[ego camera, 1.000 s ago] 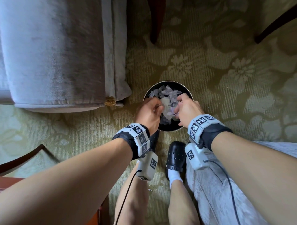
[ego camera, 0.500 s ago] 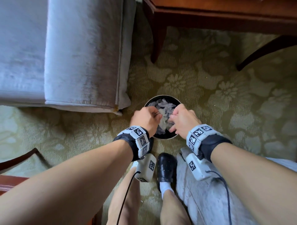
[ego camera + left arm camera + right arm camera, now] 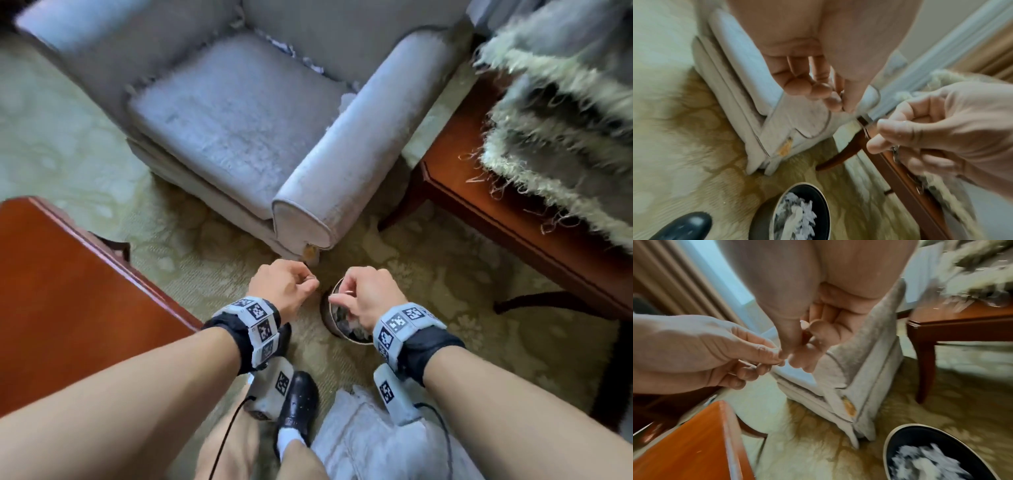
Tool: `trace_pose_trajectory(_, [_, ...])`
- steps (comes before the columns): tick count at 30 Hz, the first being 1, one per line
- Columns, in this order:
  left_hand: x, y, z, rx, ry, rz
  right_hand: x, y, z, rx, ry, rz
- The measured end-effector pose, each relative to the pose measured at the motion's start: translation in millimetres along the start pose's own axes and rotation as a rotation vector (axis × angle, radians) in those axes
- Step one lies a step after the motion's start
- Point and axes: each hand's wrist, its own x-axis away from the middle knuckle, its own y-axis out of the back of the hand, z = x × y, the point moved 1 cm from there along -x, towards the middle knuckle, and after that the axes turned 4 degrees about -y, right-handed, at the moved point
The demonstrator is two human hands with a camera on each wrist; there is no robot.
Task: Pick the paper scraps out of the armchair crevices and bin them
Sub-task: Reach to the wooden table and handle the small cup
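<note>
While both hands hang above the carpet, loosely curled and holding nothing, the bin (image 3: 330, 317) stands partly under the right hand (image 3: 368, 298), scraps heaped inside. Left hand (image 3: 282, 289) sits just beside the bin. More paper scraps (image 3: 301, 58) (white, torn) line the armchair (image 3: 233, 113) crevices, well beyond the bin and the fingers (image 3: 819, 91).
</note>
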Motion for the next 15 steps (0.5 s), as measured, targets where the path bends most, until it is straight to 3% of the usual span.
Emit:
trace_pose_trajectory(6, [94.3, 117.6, 93.8, 0.119, 0.172, -0.242, 43.5, -23.4, 163.0, 0.151, 0.326, 0.084])
trace_pose_trajectory(10, [173.8, 175.9, 181.2, 0.153, 0.330, -0.372, 73.1, -83.8, 268.2, 0.155, 0.476, 0.183])
trace_pose_trajectory(15, [283.7, 213.5, 301.5, 0.213, 0.518, -0.508, 120.9, -181.8, 381.0, 0.152, 0.602, 0.279])
